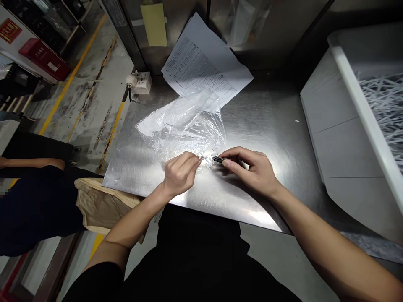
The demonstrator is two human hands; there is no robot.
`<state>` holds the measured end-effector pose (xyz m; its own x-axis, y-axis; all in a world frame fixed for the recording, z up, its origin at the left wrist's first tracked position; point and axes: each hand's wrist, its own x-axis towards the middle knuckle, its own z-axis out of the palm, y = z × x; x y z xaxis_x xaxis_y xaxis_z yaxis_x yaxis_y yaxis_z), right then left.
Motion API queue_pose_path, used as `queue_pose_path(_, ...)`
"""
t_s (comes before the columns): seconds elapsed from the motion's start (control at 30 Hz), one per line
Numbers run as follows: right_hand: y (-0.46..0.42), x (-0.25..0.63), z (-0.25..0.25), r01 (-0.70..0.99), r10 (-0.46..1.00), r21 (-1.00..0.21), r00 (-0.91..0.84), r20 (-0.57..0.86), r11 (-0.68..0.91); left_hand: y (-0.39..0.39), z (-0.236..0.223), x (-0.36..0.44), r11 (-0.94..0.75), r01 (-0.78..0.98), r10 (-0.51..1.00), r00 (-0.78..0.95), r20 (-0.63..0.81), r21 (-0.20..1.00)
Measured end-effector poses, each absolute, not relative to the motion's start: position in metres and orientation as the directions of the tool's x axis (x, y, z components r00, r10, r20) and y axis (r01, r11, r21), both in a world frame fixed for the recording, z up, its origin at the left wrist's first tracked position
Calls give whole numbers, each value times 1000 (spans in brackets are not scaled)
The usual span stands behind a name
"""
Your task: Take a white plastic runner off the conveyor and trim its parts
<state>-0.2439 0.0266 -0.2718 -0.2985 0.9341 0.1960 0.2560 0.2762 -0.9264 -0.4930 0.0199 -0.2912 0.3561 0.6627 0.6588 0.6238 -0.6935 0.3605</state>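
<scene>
My left hand [180,172] pinches a thin white piece [204,158] between thumb and fingertips, its free end pointing towards my right hand [253,168]. There, thumb and fingers are closed around a small dark tool [217,159], its tip just beside the white piece; whether the two touch, I cannot tell. Both hands are over the near end of a clear plastic bag [189,126], which lies crumpled on the metal table [267,117].

The piece is so slim that I judge it could roll or slip if my pinch loosens, or spring away if the tool catches it off-centre. My left fingertips are close to the tool's tip, so a careless squeeze could nip skin. The bag's loose film could snag on the tool if I dip too low. Small white bits [207,165] show at the bag's near end and could scatter if my wrist drags the plastic. A stray fleck [297,121] lies well apart, towards the grey bin [343,130]; anything that small could easily be lost on this shiny surface.
</scene>
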Motion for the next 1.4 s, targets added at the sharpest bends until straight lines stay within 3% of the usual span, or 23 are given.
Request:
queue_pose_path(0.47, 26, -247, -280, 320, 932, -897, -293, 212, 305, 18, -292, -493, -724, 609, 644, 426, 636, 325)
queue_pose_path(0.67, 28, -242, -275, 273, 937, -913, -259, 233, 303, 18, -291, -493, -698, 613, 667, 366, 649, 371)
queue_pose_path(1.4, 28, -238, -273, 295, 884, -876, -392, 254, 382, 19, -290, -493, -698, 566, 685, 347, 641, 439)
